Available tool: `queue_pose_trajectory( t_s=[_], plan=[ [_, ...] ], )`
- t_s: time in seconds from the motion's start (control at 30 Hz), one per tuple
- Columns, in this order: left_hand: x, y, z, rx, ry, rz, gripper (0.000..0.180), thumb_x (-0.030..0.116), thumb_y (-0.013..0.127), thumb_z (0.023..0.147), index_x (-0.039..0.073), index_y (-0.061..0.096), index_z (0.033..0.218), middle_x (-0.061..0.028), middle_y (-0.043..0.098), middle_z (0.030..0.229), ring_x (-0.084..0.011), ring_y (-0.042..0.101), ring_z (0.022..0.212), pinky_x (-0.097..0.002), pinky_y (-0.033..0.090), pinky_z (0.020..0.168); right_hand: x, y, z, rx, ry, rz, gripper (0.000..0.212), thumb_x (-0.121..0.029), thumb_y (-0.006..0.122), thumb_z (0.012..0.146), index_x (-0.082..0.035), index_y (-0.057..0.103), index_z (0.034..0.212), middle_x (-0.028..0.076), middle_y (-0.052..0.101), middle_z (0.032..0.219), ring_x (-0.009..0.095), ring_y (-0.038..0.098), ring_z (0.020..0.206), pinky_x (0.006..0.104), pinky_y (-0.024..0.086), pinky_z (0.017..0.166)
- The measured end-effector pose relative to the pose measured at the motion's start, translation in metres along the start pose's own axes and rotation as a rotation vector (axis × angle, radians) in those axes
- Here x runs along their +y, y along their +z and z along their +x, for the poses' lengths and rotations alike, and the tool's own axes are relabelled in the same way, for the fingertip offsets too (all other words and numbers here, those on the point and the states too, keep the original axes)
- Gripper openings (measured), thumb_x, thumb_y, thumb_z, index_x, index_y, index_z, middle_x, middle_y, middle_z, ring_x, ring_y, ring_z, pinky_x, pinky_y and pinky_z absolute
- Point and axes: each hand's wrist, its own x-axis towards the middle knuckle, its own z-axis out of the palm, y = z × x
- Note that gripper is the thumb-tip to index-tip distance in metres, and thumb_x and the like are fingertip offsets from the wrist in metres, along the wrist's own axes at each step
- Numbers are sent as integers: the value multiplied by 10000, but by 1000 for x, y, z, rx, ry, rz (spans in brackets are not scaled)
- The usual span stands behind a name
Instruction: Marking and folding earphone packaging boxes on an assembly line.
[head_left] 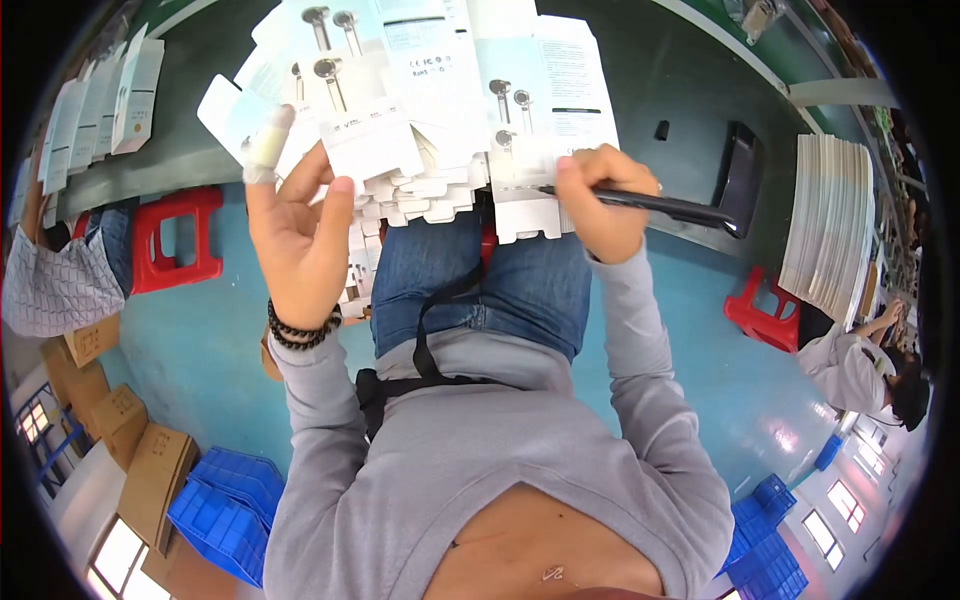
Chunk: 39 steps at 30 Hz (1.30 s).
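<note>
My left hand is open at the left edge of a fanned pile of flat printed cartons. Its fingers are spread, and a white wrap covers the index finger. Between my right thumb and fingers is a black pen, its dark tip pointing left. That right hand rests on the near end of another flat carton, pale blue and white with pictures of a round-headed device. The cartons' white flaps overhang the near table edge above my lap.
On the dark table lie a black tray-like object and a small black piece. A tall stack of flat cartons stands right; upright cartons stand left. Red stools, blue crates and two co-workers flank me.
</note>
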Motion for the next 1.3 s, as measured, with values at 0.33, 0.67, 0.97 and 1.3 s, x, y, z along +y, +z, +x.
queue_pose_trajectory(
  t_s=[0.33, 0.67, 0.97, 1.3],
  plan=[
    [-7, 19, -27, -177, 122, 339, 332, 16, 631, 751, 37, 571, 1077, -30, 672, 853, -49, 442, 475, -203, 350, 469, 14, 13, -1, -216, 50, -205, 285, -25, 634, 727, -25, 418, 541, -14, 437, 472, 33, 354, 449, 214, 291, 415],
    [-23, 53, -53, -446, -225, 285, 440, 102, 662, 758, -3, 514, 1158, -49, 552, 613, -96, 466, 470, -230, 367, 438, 11, 15, 0, -142, 121, -167, 271, -20, 624, 731, -21, 424, 548, -1, 478, 496, 35, 412, 478, 203, 329, 430],
    [-16, 92, -62, -301, -238, -320, 618, -44, 612, 754, -4, 321, 1297, -142, 521, 1118, -136, 561, 900, -208, 478, 620, 8, -15, -10, 194, 252, 350, 299, -14, 485, 806, -89, 282, 600, 42, 420, 507, 74, 328, 447, 226, 280, 423],
    [23, 64, -37, -67, -183, -426, 801, -62, 553, 800, 58, 22, 1388, -230, 502, 1195, -189, 580, 934, -238, 520, 631, -18, -58, 29, 476, -42, 546, 299, -9, 460, 826, -99, 284, 602, 14, 373, 534, 83, 296, 482, 228, 245, 433]
  ],
)
